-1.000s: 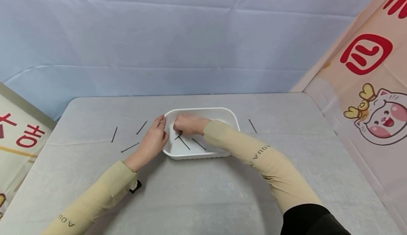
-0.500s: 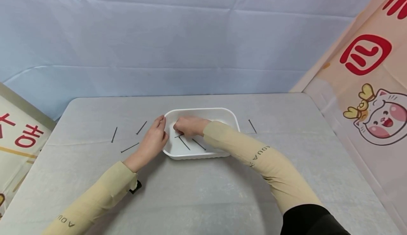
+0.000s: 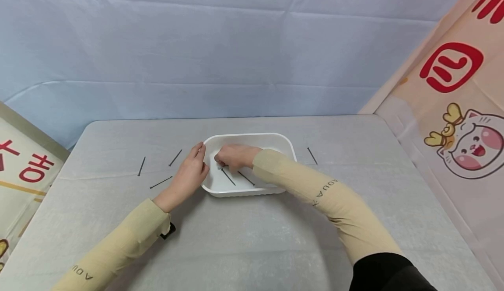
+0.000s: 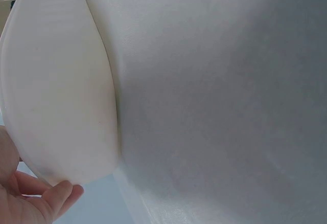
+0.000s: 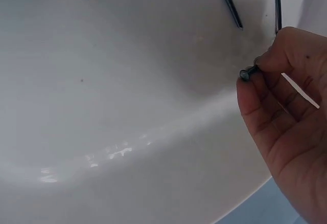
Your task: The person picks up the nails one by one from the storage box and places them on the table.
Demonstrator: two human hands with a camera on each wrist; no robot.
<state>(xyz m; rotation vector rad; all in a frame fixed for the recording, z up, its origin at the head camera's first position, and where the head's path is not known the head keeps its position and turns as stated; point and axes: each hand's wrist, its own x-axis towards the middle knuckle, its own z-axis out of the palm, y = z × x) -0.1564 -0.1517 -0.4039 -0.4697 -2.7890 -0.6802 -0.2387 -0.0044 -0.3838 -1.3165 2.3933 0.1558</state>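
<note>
The right hand (image 3: pixel 233 156) was inside the white tray (image 3: pixel 275 141), near its left end, with the fingers curled and a dark nail (image 5: pixel 249 72) pinched between thumb and fingertips; the right wrist view showed the nail's head poking out just past the fingertips, close above the tray's floor. Two more nails (image 3: pixel 236 177) lay side by side on the tray floor just in front of that hand, slanting the same way, and their ends showed at the top of the right wrist view.

The left hand (image 3: pixel 190 173) rested against the outside of the tray's left wall, fingers fairly straight and laid along the rim, holding nothing else; the left wrist view showed the fingertips touching the tray's underside edge at the corner.

The tray sat near the middle of a table covered in grey cloth (image 3: pixel 252 238). Three loose nails (image 3: pixel 160 182) lay on the cloth to the left of the tray, apart from one another, and a single nail (image 3: pixel 312 156) lay on the cloth to the right of it. Both arms wore beige sleeves (image 3: pixel 315 186).
</note>
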